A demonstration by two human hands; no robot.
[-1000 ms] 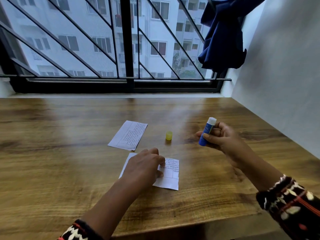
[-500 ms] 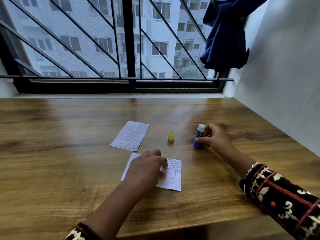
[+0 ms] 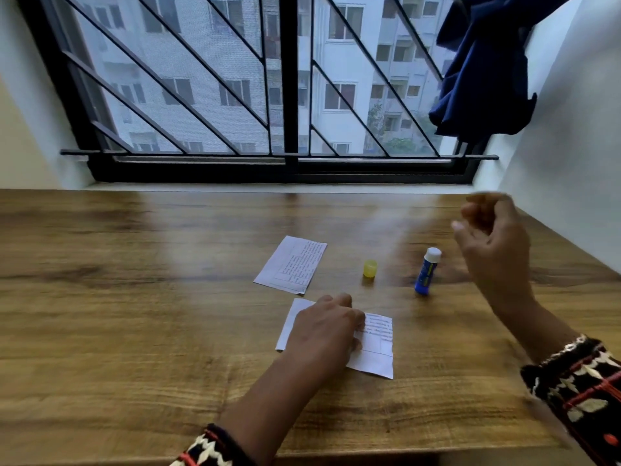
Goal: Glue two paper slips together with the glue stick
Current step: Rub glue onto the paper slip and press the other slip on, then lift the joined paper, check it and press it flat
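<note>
Blue glue stick (image 3: pixel 426 271) stands upright, white tip bare

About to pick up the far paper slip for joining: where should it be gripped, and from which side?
Likely best at the near right corner of the far slip, coming from the right with the free right hand. The slip lies flat and tilted on the table, so it would need an edge lifted; that side is open, short of the yellow cap.

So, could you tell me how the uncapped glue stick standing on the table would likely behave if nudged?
The glue stick stands upright on a narrow base, so it probably tips easily. Being cylindrical, it would likely then roll across the smooth table.
</note>
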